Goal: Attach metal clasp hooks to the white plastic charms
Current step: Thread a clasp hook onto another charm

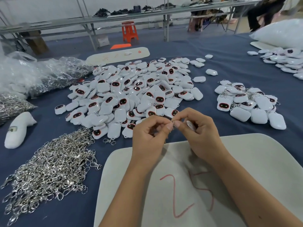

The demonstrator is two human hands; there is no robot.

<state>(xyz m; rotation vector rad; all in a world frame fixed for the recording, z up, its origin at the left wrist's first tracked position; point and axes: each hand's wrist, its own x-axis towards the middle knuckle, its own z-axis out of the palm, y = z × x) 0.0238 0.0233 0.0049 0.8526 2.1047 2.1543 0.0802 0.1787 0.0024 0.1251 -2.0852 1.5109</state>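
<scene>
**Both hands meet over a clasp hook at the table's near edge**

The left hand (148, 133) and the right hand (199, 131) come together above the blue tablecloth (229, 66), just beyond a pale board (246, 169) marked with red scrawl. The left hand's fingers curl inward, thumb and forefinger pinching a small metal clasp hook (171, 125) where the two hands touch. The right hand's thumb and forefinger pinch the same spot from the other side, and its remaining fingers curl round a white charm (191, 124), of which only a sliver shows between them.

Directly behind the hands lies the large heap of white charms (131, 92), many face-up with dark, red-rimmed ovals. To the right sits a smaller pile of charms (246, 104) with metal rings visible among them; a third cluster (285, 61) lies at the far right edge beside a white plastic bag (278, 33).

On the left, a loose mound of silver clasp hooks (49, 169) spreads across the cloth, one stray hook (109, 141) lying apart near the heap's front. Clear bags of metal parts (49, 74) sit further back on the left, and a white mitten-shaped object (16, 128) lies beside them. An orange stool (129, 31) stands on the floor beyond the table
</scene>
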